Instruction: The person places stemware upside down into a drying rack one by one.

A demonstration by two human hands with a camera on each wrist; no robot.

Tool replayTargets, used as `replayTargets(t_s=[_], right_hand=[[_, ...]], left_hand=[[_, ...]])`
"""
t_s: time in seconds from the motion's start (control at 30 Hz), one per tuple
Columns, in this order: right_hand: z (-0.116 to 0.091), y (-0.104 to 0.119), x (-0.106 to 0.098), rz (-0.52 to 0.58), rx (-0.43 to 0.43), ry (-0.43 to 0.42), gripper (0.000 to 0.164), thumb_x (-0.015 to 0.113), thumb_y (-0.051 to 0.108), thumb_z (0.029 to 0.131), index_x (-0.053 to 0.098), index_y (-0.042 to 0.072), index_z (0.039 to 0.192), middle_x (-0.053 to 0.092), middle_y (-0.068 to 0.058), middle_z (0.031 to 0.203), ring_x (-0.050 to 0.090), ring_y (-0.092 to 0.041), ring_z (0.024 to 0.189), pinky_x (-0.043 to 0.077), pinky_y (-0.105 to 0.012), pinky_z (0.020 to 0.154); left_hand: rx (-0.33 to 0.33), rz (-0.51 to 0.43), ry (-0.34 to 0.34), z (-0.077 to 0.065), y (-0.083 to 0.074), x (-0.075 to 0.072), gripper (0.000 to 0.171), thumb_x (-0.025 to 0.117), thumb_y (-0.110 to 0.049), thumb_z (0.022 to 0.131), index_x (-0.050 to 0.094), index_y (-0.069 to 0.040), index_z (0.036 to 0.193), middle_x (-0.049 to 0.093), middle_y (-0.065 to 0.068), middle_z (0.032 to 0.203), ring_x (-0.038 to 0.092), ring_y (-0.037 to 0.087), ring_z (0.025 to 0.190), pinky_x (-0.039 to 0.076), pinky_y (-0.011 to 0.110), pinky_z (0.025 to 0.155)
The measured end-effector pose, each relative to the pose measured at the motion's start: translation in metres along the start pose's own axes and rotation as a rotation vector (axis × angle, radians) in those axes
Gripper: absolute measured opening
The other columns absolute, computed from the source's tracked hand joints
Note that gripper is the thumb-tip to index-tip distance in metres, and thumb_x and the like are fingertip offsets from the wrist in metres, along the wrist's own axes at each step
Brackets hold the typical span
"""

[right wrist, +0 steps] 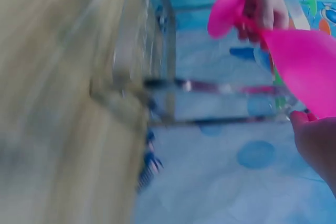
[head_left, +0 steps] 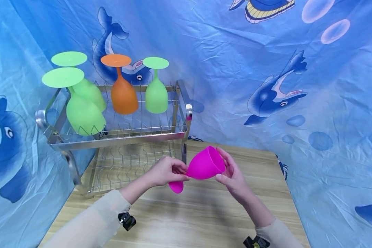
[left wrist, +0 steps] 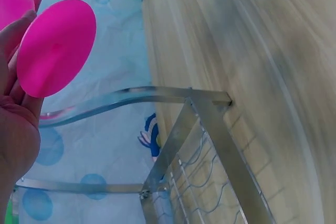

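Note:
A bright pink goblet (head_left: 203, 165) lies tilted between both hands, its open mouth facing right and its round foot hanging low at the left. My left hand (head_left: 167, 172) pinches the stem between thumb and fingers; in the left wrist view the disc-shaped foot (left wrist: 56, 48) covers part of that hand. With thumb and fingers at the rim, my right hand (head_left: 235, 177) grips the bowl from the other side. The right wrist view shows the bowl (right wrist: 310, 66) close up, with the left hand (right wrist: 260, 3) on the stem behind it.
A two-tier metal dish rack (head_left: 121, 139) stands at the left. Upside down on its upper tier are an orange goblet (head_left: 124, 96) and several green goblets (head_left: 156, 96). The wooden table (head_left: 251, 210) is ringed by a blue dolphin-print curtain (head_left: 223, 69).

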State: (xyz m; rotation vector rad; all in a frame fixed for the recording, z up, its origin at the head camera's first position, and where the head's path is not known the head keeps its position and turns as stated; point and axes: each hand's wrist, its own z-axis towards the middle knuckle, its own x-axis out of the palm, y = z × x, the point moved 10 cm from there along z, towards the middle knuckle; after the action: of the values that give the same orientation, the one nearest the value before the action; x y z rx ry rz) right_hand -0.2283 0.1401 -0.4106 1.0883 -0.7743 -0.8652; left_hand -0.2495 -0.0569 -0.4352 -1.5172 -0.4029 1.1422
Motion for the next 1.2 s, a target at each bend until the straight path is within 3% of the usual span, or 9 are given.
replayTargets(t_s=[0.1, 0.23, 0.4, 0.53, 0.63, 0.83, 1.0, 1.2], right_hand=[[0.004, 0.020, -0.005, -0.193, -0.050, 0.072, 0.094, 0.079, -0.009, 0.088, 0.026, -0.004, 0.165, 0.043, -0.019, 0.164, 0.050, -0.015, 0.147, 0.043, -0.028, 0.119], [0.014, 0.045, -0.004, -0.506, -0.079, 0.179, 0.105, 0.089, -0.008, 0.080, 0.030, 0.002, 0.166, 0.037, -0.020, 0.169, 0.042, -0.022, 0.154, 0.039, -0.028, 0.122], [0.025, 0.061, 0.010, -0.827, -0.078, 0.313, 0.111, 0.099, 0.020, 0.079, 0.033, 0.011, 0.167, 0.041, -0.011, 0.169, 0.044, -0.031, 0.152, 0.043, -0.042, 0.121], [0.030, 0.063, 0.019, -0.979, -0.064, 0.386, 0.110, 0.097, 0.043, 0.079, 0.035, 0.016, 0.167, 0.044, -0.006, 0.167, 0.048, -0.033, 0.149, 0.049, -0.057, 0.114], [0.032, 0.064, 0.024, -1.015, -0.063, 0.414, 0.110, 0.097, 0.046, 0.078, 0.038, 0.015, 0.165, 0.046, -0.007, 0.165, 0.051, -0.034, 0.147, 0.052, -0.059, 0.111], [0.036, 0.059, 0.032, -1.013, -0.079, 0.455, 0.100, 0.097, 0.044, 0.079, 0.045, 0.017, 0.160, 0.054, -0.003, 0.156, 0.057, -0.028, 0.141, 0.056, -0.052, 0.109], [0.038, 0.059, 0.031, -0.999, -0.109, 0.412, 0.088, 0.099, 0.032, 0.078, 0.054, 0.014, 0.152, 0.061, -0.002, 0.147, 0.063, -0.027, 0.134, 0.059, -0.048, 0.104], [0.035, 0.057, 0.025, -0.986, -0.107, 0.362, 0.086, 0.099, 0.034, 0.077, 0.057, 0.014, 0.150, 0.062, -0.001, 0.146, 0.065, -0.027, 0.131, 0.060, -0.049, 0.102]], left_hand=[[-0.001, 0.023, 0.006, -0.001, -0.003, -0.005, 0.017, 0.090, -0.014, 0.088, 0.083, -0.007, 0.102, 0.082, -0.001, 0.093, 0.079, 0.009, 0.087, 0.065, 0.025, 0.078], [-0.008, 0.046, 0.042, -0.003, -0.005, -0.011, 0.014, 0.090, -0.012, 0.088, 0.083, -0.009, 0.101, 0.081, -0.004, 0.091, 0.078, 0.008, 0.085, 0.065, 0.025, 0.077], [0.022, 0.127, 0.087, -0.004, -0.011, -0.017, 0.013, 0.089, -0.012, 0.088, 0.083, -0.008, 0.099, 0.081, -0.004, 0.089, 0.076, 0.004, 0.082, 0.064, 0.022, 0.076], [0.044, 0.188, 0.113, -0.004, -0.017, -0.020, 0.012, 0.089, -0.014, 0.089, 0.083, -0.009, 0.099, 0.081, -0.005, 0.089, 0.076, 0.002, 0.082, 0.063, 0.020, 0.075], [0.048, 0.204, 0.131, -0.003, -0.019, -0.021, 0.012, 0.089, -0.014, 0.090, 0.083, -0.010, 0.099, 0.080, -0.006, 0.089, 0.075, 0.001, 0.082, 0.063, 0.020, 0.075], [0.051, 0.223, 0.144, -0.003, -0.022, -0.023, 0.012, 0.089, -0.013, 0.089, 0.083, -0.009, 0.099, 0.080, -0.005, 0.088, 0.075, 0.000, 0.080, 0.063, 0.020, 0.073], [0.067, 0.232, 0.136, -0.004, -0.024, -0.023, 0.013, 0.089, -0.012, 0.089, 0.083, -0.009, 0.101, 0.080, -0.004, 0.090, 0.075, 0.001, 0.082, 0.062, 0.020, 0.074], [0.054, 0.287, 0.107, -0.006, -0.025, -0.024, 0.026, 0.090, -0.018, 0.089, 0.083, -0.011, 0.113, 0.081, -0.004, 0.101, 0.076, 0.006, 0.089, 0.065, 0.026, 0.078]])
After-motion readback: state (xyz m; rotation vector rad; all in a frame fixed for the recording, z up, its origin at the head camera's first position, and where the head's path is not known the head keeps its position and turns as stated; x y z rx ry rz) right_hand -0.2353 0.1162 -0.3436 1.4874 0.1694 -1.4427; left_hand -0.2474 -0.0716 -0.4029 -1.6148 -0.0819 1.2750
